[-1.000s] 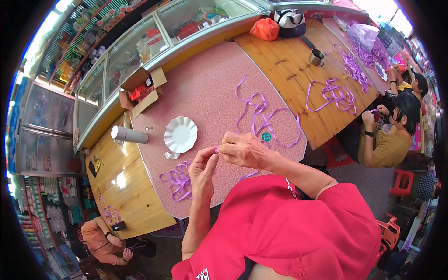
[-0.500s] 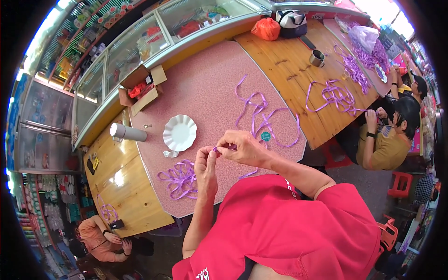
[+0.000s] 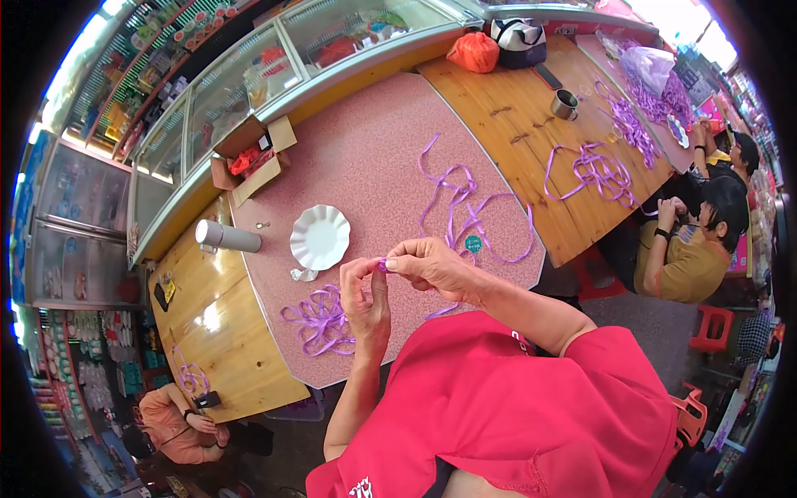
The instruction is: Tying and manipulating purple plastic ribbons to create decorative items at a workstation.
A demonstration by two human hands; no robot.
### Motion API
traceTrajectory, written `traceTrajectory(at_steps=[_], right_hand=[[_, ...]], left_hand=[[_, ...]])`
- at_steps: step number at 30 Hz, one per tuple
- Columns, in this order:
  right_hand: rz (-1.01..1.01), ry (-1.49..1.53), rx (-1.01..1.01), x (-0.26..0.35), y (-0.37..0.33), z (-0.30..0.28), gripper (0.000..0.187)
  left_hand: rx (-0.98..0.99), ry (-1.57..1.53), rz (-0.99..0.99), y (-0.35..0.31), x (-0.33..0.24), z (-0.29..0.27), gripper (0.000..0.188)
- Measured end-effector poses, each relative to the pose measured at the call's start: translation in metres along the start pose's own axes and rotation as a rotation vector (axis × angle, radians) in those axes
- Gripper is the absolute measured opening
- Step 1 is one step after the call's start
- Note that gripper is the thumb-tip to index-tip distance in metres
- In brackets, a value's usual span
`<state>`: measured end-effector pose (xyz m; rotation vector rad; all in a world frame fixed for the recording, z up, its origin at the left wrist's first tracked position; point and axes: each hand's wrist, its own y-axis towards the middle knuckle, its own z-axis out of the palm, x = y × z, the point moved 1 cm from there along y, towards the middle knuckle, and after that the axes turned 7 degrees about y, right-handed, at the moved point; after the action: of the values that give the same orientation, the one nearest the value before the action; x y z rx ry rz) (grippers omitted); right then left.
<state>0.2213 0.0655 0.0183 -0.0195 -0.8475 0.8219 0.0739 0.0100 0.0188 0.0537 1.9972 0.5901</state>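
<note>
Purple ribbon [image 3: 383, 265] is pinched at the fingertips of left hand [image 3: 366, 305] and right hand [image 3: 437, 268], right of white plate [image 3: 320, 237] and nearer the body. Probably being folded: one pinch should be held while the other is shifted, strip kept flat.

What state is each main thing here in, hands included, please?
Left hand, pinching purple ribbon
Right hand, pinching it too
Left pile, loosely looped
Right strand, strewn loosely
Box, open
Bottle, capped
Plate, lying flat
Mug, uncovered
</note>
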Motion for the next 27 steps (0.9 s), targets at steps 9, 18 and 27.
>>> traceTrajectory(at_steps=[9,18,27], right_hand=[[-0.192,-0.294,-0.051,0.01,-0.007,0.006,0.018],[-0.17,-0.369,-0.08,0.011,-0.006,0.007,0.019],[-0.055,-0.048,-0.07,0.004,-0.003,0.006,0.018]], left_hand=[[0.08,0.08,-0.014,0.005,-0.006,-0.007,0.02],[-0.036,0.38,0.311,0.007,-0.004,-0.007,0.029],[-0.13,0.448,0.413,0.007,-0.005,-0.009,0.025]])
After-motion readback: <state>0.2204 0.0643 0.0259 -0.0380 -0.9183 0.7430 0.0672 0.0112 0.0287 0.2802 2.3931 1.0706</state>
